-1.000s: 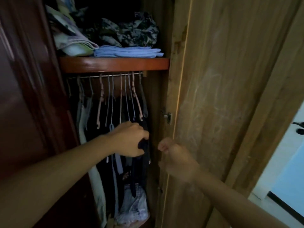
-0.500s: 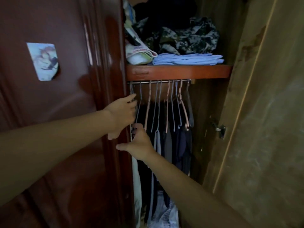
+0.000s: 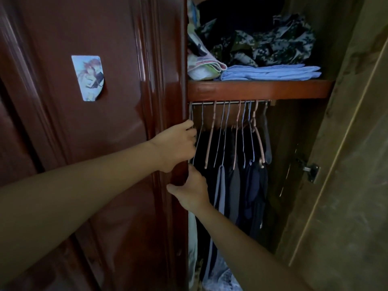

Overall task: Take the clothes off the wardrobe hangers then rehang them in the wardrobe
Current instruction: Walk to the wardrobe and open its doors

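Note:
Several wire and pink hangers (image 3: 237, 133) hang from a metal rail (image 3: 231, 102) under the red shelf (image 3: 260, 89). Dark and grey clothes (image 3: 241, 190) hang from them. My left hand (image 3: 176, 145) reaches past the door edge at the rail's left end, its fingers curled around the leftmost hanger (image 3: 192, 122). Just below it, my right hand (image 3: 192, 190) reaches into the leftmost clothes; its fingertips are hidden behind the door edge and my left hand.
A glossy brown door (image 3: 105, 154) with a picture sticker (image 3: 89, 77) covers the left. The open pale wooden door (image 3: 352, 164) with a metal latch (image 3: 311, 171) stands on the right. Folded blue cloth (image 3: 270, 73) and camouflage fabric (image 3: 273, 43) lie on the shelf.
The view has shifted left toward the brown door. Both hands left the right-hand clothes and moved to the rail's left end; my left hand now grips the leftmost hanger.

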